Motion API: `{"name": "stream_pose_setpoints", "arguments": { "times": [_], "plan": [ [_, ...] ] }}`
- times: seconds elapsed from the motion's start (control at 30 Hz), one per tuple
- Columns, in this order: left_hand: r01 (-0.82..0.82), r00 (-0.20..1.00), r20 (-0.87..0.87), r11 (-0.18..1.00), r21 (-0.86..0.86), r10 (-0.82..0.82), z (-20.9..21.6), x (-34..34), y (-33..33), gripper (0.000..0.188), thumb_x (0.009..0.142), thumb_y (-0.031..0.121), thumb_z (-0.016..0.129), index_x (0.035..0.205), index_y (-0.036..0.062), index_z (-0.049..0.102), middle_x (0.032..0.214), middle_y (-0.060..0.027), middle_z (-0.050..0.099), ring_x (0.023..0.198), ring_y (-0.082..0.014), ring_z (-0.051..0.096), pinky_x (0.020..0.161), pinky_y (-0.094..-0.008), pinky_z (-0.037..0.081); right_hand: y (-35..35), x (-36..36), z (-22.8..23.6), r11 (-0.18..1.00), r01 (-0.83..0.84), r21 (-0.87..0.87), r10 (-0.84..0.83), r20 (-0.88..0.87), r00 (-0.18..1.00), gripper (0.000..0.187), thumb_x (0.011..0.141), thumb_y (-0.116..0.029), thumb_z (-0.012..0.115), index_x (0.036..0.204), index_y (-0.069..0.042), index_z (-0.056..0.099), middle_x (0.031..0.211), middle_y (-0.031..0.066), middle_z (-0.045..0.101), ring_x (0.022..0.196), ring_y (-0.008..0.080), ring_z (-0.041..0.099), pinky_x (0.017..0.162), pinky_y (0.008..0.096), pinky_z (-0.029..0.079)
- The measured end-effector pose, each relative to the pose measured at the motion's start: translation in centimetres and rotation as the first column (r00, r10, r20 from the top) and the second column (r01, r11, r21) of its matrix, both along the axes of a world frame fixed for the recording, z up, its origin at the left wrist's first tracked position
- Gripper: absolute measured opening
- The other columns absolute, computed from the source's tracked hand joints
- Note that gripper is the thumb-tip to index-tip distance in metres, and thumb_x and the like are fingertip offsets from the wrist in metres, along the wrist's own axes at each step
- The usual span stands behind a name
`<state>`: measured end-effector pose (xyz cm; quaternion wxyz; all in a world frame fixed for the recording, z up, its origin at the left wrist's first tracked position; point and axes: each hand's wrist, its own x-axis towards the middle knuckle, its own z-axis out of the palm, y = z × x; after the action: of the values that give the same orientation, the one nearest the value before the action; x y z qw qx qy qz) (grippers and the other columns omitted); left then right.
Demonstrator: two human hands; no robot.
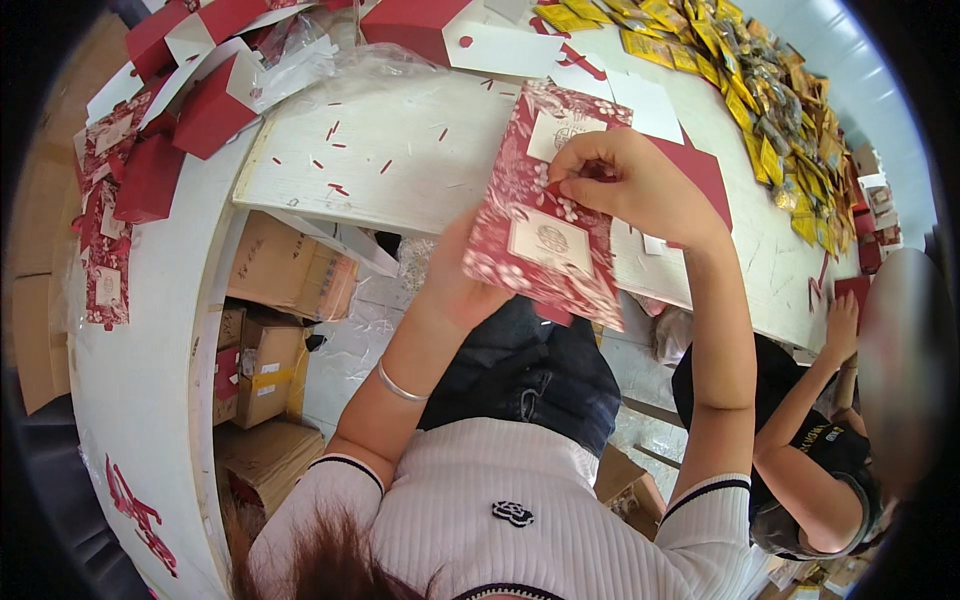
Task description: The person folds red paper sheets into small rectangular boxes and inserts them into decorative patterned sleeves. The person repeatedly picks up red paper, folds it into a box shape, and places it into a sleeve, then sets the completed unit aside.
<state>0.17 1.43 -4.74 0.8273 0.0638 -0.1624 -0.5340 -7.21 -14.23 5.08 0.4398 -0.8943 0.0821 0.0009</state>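
A red floral-printed card or flat box (506,185) with two cream panels is held up over the near edge of the table. My left hand (458,268) grips it from below at its left side, fingers hidden behind it. Over the middle of the card, my right hand (625,178) has thumb and index finger pinched together, with a bit of red at the fingertips. What that red bit is, a ribbon end or part of the card, I cannot make out. Beneath the right wrist lies a plain red box piece (700,182).
Red-and-white boxes (215,105) pile up at the left. Red scraps (335,130) dot the white table (380,185). Yellow packets (705,40) heap at the far right. Cardboard cartons (270,365) stand under the table. At right, a co-worker's hand (842,325) touches a red box.
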Motion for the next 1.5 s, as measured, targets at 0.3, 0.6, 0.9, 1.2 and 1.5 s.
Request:
{"name": "stream_pose_setpoints", "arguments": {
  "times": [0.3,0.6,0.9,1.2,1.5],
  "plan": [
    [-0.297,0.850,0.510,0.918,0.263,0.129,-1.0,-0.4,-1.6,0.027,0.086,0.013,0.048,0.108,-0.0025,0.048,0.102,-0.0087,0.057,0.087,-0.0139,0.058,0.074,-0.0275,0.050,0.6,-1.0,-1.1,0.941,0.045,-0.336,0.043,0.251,0.967,0.012,0.077,0.004,0.055,0.088,0.003,0.055,0.080,0.0082,0.057,0.070,0.0131,0.054,0.064,0.0237,0.044],
    [-0.471,0.655,0.747,0.835,0.285,0.114,-0.6,0.6,-2.0,0.018,0.084,0.007,0.051,0.097,-0.0037,0.056,0.088,-0.0068,0.062,0.074,-0.0110,0.060,0.064,-0.0240,0.052,0.4,-1.6,-0.8,0.973,0.091,-0.212,-0.043,0.220,0.975,0.016,0.072,0.000,0.062,0.088,0.001,0.059,0.086,0.0074,0.055,0.077,0.0155,0.054,0.069,0.0249,0.044],
    [-0.219,0.865,0.502,0.888,0.404,-0.014,0.3,-0.6,-2.0,0.024,0.087,0.010,0.043,0.104,-0.0041,0.051,0.097,-0.0088,0.059,0.081,-0.0115,0.059,0.068,-0.0263,0.051,-1.5,-2.1,-3.6,0.989,0.083,0.121,-0.116,0.302,0.946,0.008,0.076,0.002,0.059,0.082,-0.002,0.055,0.085,0.0053,0.053,0.077,0.0153,0.050,0.069,0.0250,0.040],
    [-0.414,0.724,0.685,0.845,0.340,0.080,-0.5,-0.4,-2.3,0.019,0.085,0.008,0.049,0.098,-0.0037,0.055,0.090,-0.0072,0.061,0.076,-0.0090,0.059,0.064,-0.0233,0.050,-0.2,-2.5,-1.5,0.907,0.026,-0.421,0.145,0.370,0.918,0.013,0.073,-0.007,0.064,0.084,-0.004,0.059,0.082,0.0035,0.059,0.077,0.0165,0.052,0.066,0.0242,0.038],
    [-0.551,0.624,0.760,0.792,0.263,0.182,-0.6,-1.2,-2.3,0.015,0.084,0.006,0.050,0.095,-0.0030,0.056,0.086,-0.0063,0.062,0.072,-0.0077,0.059,0.061,-0.0215,0.050,-0.4,-3.3,-2.4,0.990,0.079,0.118,-0.108,0.263,0.959,0.010,0.077,0.004,0.057,0.086,0.001,0.060,0.082,0.0019,0.058,0.075,0.0071,0.054,0.067,0.0196,0.043]
  ]
}}
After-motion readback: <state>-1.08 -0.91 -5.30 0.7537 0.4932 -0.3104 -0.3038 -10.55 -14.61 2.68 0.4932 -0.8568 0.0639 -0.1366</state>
